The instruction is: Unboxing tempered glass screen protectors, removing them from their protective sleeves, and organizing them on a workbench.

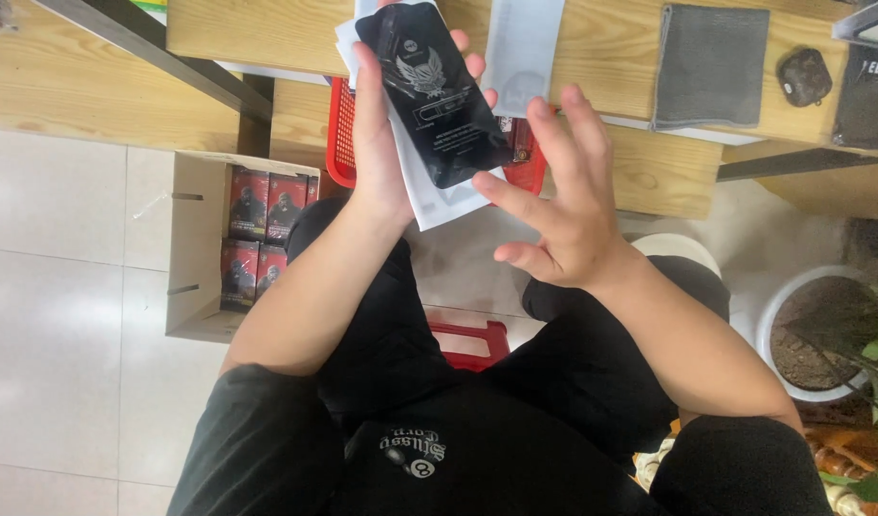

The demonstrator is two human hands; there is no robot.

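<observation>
Left hand raised, grip closed round black phone-shaped sleeve with white sheets; right hand splayed, empty, just right of it.

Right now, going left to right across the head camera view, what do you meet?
Cardboard box of red and black packs → left hand holding a black glossy sheet → open right hand → grey cloth → small dark case → white plant pot.
</observation>
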